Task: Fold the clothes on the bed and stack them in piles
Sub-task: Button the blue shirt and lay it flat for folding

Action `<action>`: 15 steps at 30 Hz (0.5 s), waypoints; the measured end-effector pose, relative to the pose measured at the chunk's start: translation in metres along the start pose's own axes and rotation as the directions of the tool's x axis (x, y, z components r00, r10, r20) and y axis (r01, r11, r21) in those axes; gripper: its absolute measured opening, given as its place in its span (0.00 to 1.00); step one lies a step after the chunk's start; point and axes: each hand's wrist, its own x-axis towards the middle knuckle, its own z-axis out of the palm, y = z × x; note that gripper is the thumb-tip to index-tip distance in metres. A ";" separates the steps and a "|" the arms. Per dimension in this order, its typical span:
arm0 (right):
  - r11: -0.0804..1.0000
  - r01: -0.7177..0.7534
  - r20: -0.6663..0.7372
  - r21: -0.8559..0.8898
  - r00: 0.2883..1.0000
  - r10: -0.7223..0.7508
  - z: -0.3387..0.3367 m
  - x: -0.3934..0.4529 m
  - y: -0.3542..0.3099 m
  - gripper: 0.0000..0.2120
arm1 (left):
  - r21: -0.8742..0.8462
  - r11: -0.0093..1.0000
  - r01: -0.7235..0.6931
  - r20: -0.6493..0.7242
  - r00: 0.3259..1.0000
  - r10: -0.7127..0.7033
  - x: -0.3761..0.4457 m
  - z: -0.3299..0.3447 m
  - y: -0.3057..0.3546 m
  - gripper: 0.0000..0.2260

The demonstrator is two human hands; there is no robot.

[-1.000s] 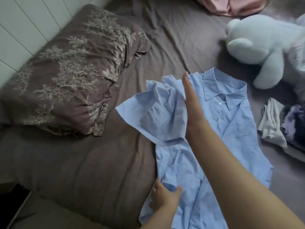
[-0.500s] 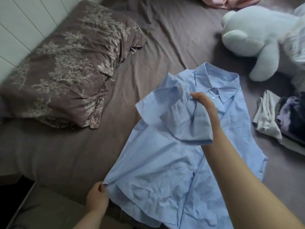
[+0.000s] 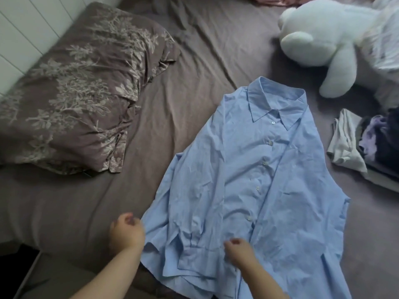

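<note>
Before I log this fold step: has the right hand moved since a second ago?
Yes. The right hand has come down from near the shirt's collar to the blue shirt's lower hem, nearer the person.

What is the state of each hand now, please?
Left hand: fingers curled at the blue shirt edge; grip cannot be told.
Right hand: the same.

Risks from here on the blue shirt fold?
1. The blue shirt hem hangs over the bed's near edge by the left hand and right hand; it may slide off.
2. Its bunched cuff could fold in wrinkled.
3. The folded pile lies close; a swung sleeve might disturb it.
</note>
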 end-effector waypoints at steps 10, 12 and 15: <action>0.880 0.469 -0.260 -0.068 0.843 -0.470 -0.046 0.077 -0.186 0.20 | -0.231 0.970 -0.078 0.286 0.947 0.145 -0.020 0.047 0.162 0.19; 0.860 0.499 -0.223 -0.106 0.831 -0.509 -0.048 0.098 -0.220 0.20 | -0.191 0.981 -0.004 0.300 0.952 0.062 -0.021 0.058 0.181 0.25; 0.846 0.527 -0.204 -0.076 0.822 -0.531 -0.045 0.125 -0.266 0.21 | -0.366 0.850 0.380 0.628 0.775 -0.076 -0.016 0.080 0.190 0.32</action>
